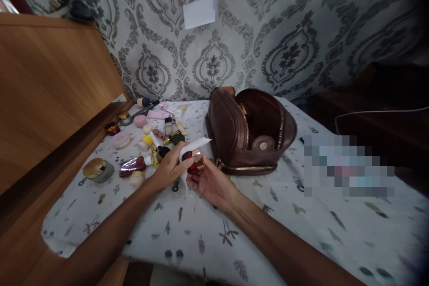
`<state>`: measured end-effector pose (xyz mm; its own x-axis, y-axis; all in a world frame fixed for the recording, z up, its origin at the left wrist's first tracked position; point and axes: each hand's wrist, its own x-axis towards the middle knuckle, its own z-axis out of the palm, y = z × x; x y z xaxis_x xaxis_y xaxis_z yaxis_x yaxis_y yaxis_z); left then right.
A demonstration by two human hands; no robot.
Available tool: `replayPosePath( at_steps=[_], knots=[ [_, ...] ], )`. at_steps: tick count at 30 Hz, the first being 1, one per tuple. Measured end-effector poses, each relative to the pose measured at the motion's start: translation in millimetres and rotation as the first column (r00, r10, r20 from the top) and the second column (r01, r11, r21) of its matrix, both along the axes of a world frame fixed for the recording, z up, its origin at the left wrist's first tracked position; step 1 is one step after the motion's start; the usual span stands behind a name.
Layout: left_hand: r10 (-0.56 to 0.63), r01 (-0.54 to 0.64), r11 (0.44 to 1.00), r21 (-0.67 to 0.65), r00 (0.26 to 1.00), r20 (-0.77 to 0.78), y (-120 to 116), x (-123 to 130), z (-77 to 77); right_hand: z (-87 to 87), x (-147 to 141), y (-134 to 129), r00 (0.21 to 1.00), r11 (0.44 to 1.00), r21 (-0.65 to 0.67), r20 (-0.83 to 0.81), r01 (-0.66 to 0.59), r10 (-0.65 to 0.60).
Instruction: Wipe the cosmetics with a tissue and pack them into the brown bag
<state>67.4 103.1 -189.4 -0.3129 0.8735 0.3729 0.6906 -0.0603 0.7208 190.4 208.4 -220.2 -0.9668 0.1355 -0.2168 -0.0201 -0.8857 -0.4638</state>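
Between my two hands is a small red cosmetic jar (188, 164) with a shiny rose-gold lid, tilted on its side. My right hand (214, 181) grips it at the lid end. My left hand (172, 167) presses a white wipe (197, 145) against the red part, its fingers closed around the cloth. Just behind them stands a brown leather cosmetic bag (228, 129), unzipped, its dark inside showing. To the left lie a bottle of dark red liquid (131, 166), a small cream-lidded jar (137, 178) and a gold-lidded jar (97, 170).
Several tubes, jars and bottles, among them a pink tube (158, 115) and a yellow-banded jar (145, 143), cover the left of the patterned cloth (187, 228). A wooden panel (53, 67) borders the left side. A blurred patch (348, 167) hides something at right.
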Motion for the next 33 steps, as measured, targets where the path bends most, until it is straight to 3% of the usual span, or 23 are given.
replayPosePath(
  at_steps=[4, 11, 15, 17, 19, 21, 23, 27, 33],
  knots=[
    [0.066, -0.064, 0.995, 0.077, 0.997, -0.026, -0.5, 5.2, -1.7, 4.3, 0.8, -2.3, 1.0, 1.0, 0.006, -0.016, 0.015, -0.015],
    [0.233, -0.212, 0.971, 0.111, 0.944, -0.232, 0.1, 3.9, 1.0, 4.7, 0.7, -6.1, 0.991, 0.989, -0.059, -0.002, 0.132, -0.133],
    [0.29, -0.255, 0.951, 0.176, 0.932, -0.215, 0.7, 0.5, 0.0, 5.6, 1.1, -6.5, 0.991, 0.989, -0.068, -0.023, 0.13, -0.132],
    [0.251, -0.211, 0.953, 0.219, 0.952, -0.177, -0.5, -0.7, -1.6, 5.4, 1.0, -4.9, 0.99, 0.988, -0.083, -0.039, 0.129, -0.133],
    [0.134, -0.087, 0.969, 0.233, 0.971, -0.197, -2.5, -1.6, -3.3, 3.7, 0.7, -2.6, 0.989, 0.986, -0.099, -0.049, 0.134, -0.14],
    [0.012, 0.039, 0.981, 0.188, 0.966, -0.258, -4.1, -1.6, -4.2, 1.4, 0.3, -0.8, 0.99, 0.987, -0.104, -0.054, 0.126, -0.132],
    [-0.033, 0.073, 0.989, 0.132, 0.959, -0.282, -4.5, -0.4, -3.6, 0.2, 0.3, -0.3, 0.993, 0.992, -0.084, -0.056, 0.095, -0.099],
    [0.026, -0.001, 0.988, 0.153, 0.987, -0.157, -1.6, 3.9, 0.7, 2.6, 2.2, -3.3, 0.999, 1.0, 0.005, -0.044, -0.005, 0.005],
    [0.219, -0.212, 0.963, 0.168, 0.975, -0.025, 1.0, 7.4, 0.4, 6.5, 3.8, -7.6, 0.995, 0.992, 0.077, 0.014, -0.098, 0.097]
  ],
)
